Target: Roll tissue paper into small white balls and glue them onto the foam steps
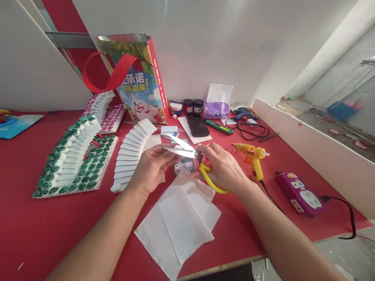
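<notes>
My right hand (pixel 221 166) grips scissors (pixel 209 177) by their yellow handle, with the blades parted and pointing left. Close to the blade tips, my left hand (pixel 155 164) is closed in a pinch; what lies between its fingers is too small to make out. White tissue sheets (pixel 187 226) lie overlapping on the table below both hands. Beside my left hand a curved, stepped row of white strips (pixel 129 156) rests on the table. A phone-like card with dark print (pixel 184 168) is partly hidden under the scissors.
A green-and-white stepped model (pixel 70 160) and a printed bag (pixel 140 86) stand left. Behind are a black phone (pixel 197 125), a green utility knife (pixel 219 127) and a purple tissue pack (pixel 216 109). A yellow glue gun (pixel 252 158) and purple power socket (pixel 301 193), both corded, lie right.
</notes>
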Demonstrator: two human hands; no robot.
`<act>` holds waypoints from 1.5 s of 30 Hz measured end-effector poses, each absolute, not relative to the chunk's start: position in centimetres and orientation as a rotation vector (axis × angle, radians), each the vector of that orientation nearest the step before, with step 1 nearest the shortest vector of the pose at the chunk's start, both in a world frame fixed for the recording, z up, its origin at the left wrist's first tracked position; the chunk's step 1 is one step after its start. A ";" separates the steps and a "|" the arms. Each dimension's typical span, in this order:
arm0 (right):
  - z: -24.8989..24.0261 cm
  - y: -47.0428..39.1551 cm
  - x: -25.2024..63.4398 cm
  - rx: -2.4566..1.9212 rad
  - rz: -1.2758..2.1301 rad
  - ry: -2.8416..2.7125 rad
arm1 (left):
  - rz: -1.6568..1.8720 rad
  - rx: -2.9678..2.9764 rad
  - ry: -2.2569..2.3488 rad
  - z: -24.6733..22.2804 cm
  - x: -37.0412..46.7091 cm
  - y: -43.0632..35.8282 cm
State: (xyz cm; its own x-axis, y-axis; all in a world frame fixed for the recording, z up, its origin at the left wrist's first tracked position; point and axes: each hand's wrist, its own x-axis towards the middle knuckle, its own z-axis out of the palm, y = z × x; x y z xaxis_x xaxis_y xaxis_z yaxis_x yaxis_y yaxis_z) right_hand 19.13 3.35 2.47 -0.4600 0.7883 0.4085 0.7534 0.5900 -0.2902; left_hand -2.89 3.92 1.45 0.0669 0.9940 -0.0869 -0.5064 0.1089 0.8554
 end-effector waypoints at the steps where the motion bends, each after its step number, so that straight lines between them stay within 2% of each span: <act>1: 2.5 3.3 19.1 -1.218 0.090 -2.314 | 1.309 0.760 0.830 1.5 -2.9 3.9; 24: 2.5 3.3 19.3 -1.190 0.072 -2.291 | 1.294 0.772 0.806 1.9 -2.7 3.7; 34: 3.5 3.0 19.6 -1.300 0.288 -2.144 | 1.333 0.824 0.907 2.3 -2.5 3.6; 45: 2.6 3.5 19.2 -1.167 0.116 -2.273 | 1.435 1.022 0.916 1.6 -2.4 3.5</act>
